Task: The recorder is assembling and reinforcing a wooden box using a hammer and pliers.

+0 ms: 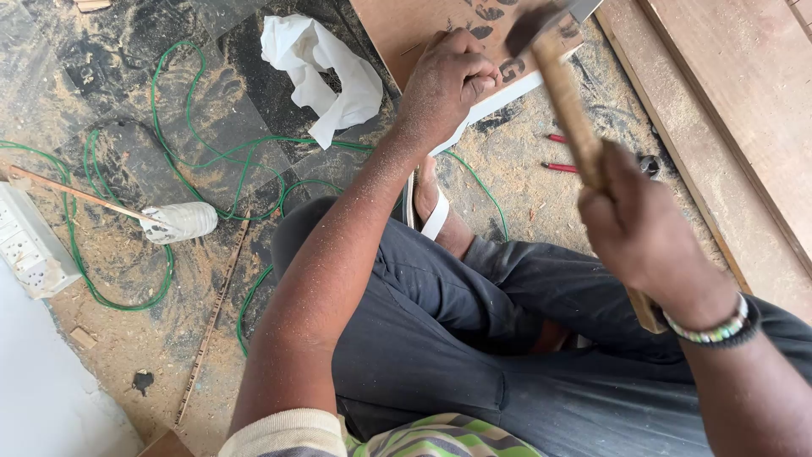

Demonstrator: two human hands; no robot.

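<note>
My right hand [644,230] grips the wooden handle of a hammer [568,101], whose blurred metal head is raised over a brown wooden board [406,30]. My left hand [444,80] rests on that board with its fingers pinched together near the board's white edge, apparently on a small nail that I cannot make out. Dark footprints mark the board close to the hammer head. I sit on the floor in dark trousers, with one foot in a white sandal [433,207] just below the board.
A green cable [182,127] loops across the sawdust-covered floor. A crumpled white cloth [326,72], a white tape-wrapped bundle [179,222], a white socket box [30,250], a thin notched strip [211,322], red-handled pliers [562,154] and long wooden planks [727,110] lie around.
</note>
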